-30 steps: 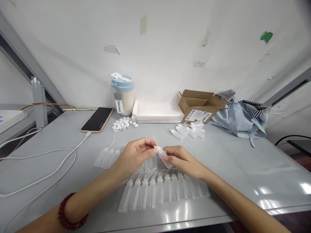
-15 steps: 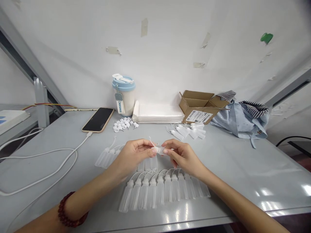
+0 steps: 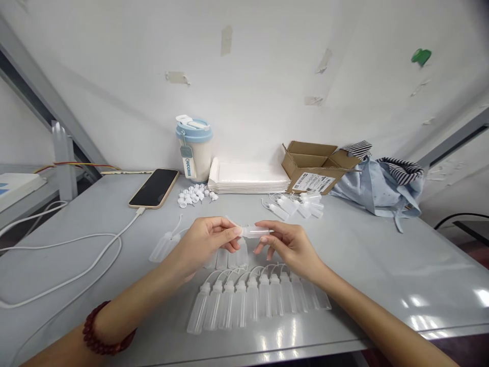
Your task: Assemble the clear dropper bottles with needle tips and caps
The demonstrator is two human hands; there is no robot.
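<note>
Held level above the table is a small clear plastic squeeze bottle [image 3: 254, 232]. My left hand [image 3: 214, 235] pinches its neck end between thumb and fingertips, with a thin strap sticking up there. Around the bottle's base end, the thumb and index finger of my right hand [image 3: 288, 242] are closed, the other fingers curled below. A row of similar bottles [image 3: 240, 306] with looped straps lies just below my hands. More bottles [image 3: 164, 247] lie to the left, partly hidden by my left hand, and a few others [image 3: 231, 259] are under the fingers.
Small white caps [image 3: 196, 194] lie beside a phone [image 3: 155, 188] on a charging cable [image 3: 107, 250]. Behind stand a lidded cup [image 3: 198, 153], stacked white envelopes [image 3: 248, 178] and an open cardboard box [image 3: 315, 171]. Loose bottles [image 3: 288, 205] lie before the box; a blue cloth bag [image 3: 376, 188] is right.
My right fingers have slid from the bottle's neck area toward its base, so more of its clear body shows. My left hand has shifted slightly left, keeping its pinch.
</note>
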